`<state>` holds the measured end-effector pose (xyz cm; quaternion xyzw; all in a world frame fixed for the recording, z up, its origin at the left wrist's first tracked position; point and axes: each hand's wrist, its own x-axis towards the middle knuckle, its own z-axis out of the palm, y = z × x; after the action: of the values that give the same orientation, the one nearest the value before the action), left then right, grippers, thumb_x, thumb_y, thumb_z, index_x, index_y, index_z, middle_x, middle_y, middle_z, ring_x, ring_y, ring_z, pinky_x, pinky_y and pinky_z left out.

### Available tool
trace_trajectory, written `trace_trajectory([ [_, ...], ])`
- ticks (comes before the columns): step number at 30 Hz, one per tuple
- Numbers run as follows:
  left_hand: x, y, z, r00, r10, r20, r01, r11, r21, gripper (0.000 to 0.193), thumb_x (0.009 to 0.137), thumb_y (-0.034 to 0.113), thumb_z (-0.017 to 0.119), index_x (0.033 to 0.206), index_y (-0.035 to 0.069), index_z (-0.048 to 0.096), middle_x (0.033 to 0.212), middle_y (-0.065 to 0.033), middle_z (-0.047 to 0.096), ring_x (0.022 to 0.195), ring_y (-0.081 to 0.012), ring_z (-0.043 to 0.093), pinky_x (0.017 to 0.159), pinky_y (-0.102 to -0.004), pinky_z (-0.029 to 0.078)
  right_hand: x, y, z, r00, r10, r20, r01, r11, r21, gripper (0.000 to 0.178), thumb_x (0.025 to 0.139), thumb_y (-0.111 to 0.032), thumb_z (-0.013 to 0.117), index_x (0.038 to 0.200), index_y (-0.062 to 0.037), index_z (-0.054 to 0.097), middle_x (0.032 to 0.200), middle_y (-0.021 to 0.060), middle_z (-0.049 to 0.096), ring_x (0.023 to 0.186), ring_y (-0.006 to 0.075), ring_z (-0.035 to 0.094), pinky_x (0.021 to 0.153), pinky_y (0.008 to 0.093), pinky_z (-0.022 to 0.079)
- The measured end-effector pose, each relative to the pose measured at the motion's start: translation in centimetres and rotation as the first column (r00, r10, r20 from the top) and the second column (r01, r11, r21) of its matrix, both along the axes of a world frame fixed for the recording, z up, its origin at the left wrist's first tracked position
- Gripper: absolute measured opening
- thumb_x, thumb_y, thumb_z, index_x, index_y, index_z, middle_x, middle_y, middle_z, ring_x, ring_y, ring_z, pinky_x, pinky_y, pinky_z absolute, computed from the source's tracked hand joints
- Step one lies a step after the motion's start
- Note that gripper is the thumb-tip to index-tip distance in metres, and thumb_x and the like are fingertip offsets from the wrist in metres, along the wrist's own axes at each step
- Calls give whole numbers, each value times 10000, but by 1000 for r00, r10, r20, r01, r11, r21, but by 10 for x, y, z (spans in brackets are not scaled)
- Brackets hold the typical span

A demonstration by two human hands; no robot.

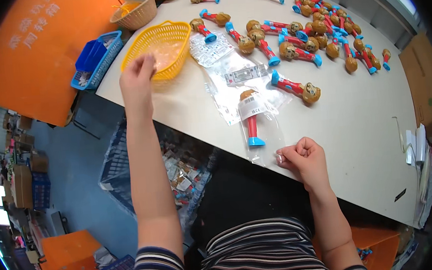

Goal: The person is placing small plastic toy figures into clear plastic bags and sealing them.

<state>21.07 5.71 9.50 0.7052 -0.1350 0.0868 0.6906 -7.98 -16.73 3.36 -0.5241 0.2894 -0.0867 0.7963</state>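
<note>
Reaching up from a striped shirt (259, 244), two bare forearms spread apart toward a pale table (352, 138). The right hand (306, 157) was at the near edge of the tabletop, its thumb and curled fingers pinching the lower right corner of a clear bag (272, 130). Inside that bag lay a toy (252, 126) with a brown head, a red handle and a blue foot; the foot pointed toward the person, and a white label (251, 106) crossed just below the head, covering part of it. Below the table's edge, to the left, stood a lined blue crate (115, 156) with many small packed pieces (181, 178) in it. Just beyond the bagged toy, to its right, a loose toy (289, 85) lay on its side with its head turned to the right. Behind the bagged toy, flat plastic bags (216, 83) overlapped on the table. The left hand (139, 75) was raised at the near left side of a yellow basket (180, 53), its fingers drawn together; whether they held anything or touched the basket could not be told. A blue basket (102, 62) stood left of it, beside an orange panel (34, 58). Farther back, more toys (319, 23) lay scattered and heaped toward the far right, and a tan basket (139, 14) stood beyond the yellow one.
</note>
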Motion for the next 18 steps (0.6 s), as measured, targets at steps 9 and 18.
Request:
trace_trajectory([
  [9, 91, -20, 2, 895, 55, 443, -414, 474, 777, 175, 810, 72, 643, 941, 58, 758, 951, -183, 722, 935, -325, 692, 831, -392, 530, -1, -1, -6, 1000, 12, 3, -12, 1000, 2, 262, 887, 41, 656, 785, -62, 438, 881, 198, 699, 718, 170, 688, 674, 277, 600],
  [18, 74, 36, 16, 950, -272, -153, 271, 962, -33, 288, 818, 17, 636, 1084, 62, 737, 1121, -185, 695, 1054, -297, 659, 919, -360, 510, 3, 0, -6, 988, 152, -8, -152, 986, -64, 231, 883, 46, 657, 810, -47, 458, 856, 153, 686, 740, 157, 684, 682, 260, 584],
])
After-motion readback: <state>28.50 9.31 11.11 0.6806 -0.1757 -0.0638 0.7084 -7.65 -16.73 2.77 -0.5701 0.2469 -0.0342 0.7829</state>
